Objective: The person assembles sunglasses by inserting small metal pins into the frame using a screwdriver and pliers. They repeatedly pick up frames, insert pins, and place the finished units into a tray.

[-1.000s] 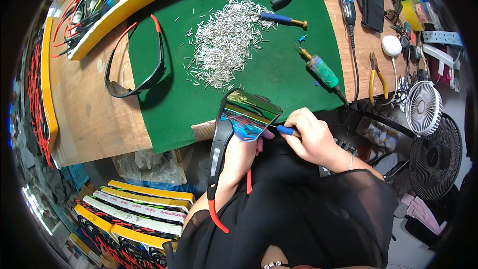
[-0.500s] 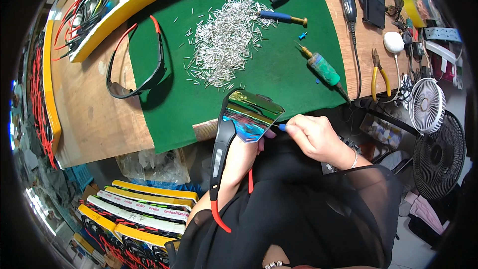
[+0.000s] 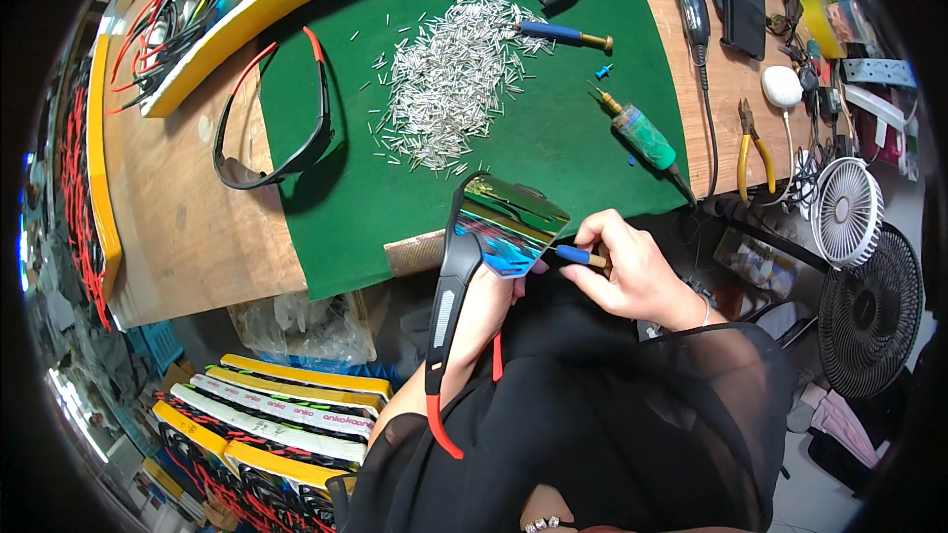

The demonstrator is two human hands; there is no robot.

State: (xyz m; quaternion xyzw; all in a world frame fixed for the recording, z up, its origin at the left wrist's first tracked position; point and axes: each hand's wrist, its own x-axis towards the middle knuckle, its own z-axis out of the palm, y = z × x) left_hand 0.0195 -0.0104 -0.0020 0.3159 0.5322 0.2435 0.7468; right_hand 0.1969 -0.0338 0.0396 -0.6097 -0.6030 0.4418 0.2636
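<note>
Wraparound sunglasses (image 3: 509, 222) with a mirrored lens and black, red-tipped temples are held by my left hand (image 3: 486, 304), whose fingers are partly hidden behind the lens. A small blue-handled screwdriver (image 3: 575, 255) points at the lens's right edge, its tip lost behind or against the frame. Thumb and fingers of my right hand (image 3: 632, 271) hold its brass-coloured end. On the green mat (image 3: 553, 158) beyond lies a heap of small silvery pins (image 3: 439, 89). Another blue-handled screwdriver (image 3: 563, 35) rests at the heap's right side.
A second pair of sunglasses (image 3: 281, 173) lies on the left of the mat. To the right are a green-handled tool (image 3: 642, 133) with a cord, yellow-handled pliers (image 3: 755, 153) and a small white fan (image 3: 847, 210). Yellow-edged trays (image 3: 286, 424) stand low at the left.
My right fingers have loosened and shifted back along the screwdriver, so more of its handle shows. The held sunglasses have moved slightly right.
</note>
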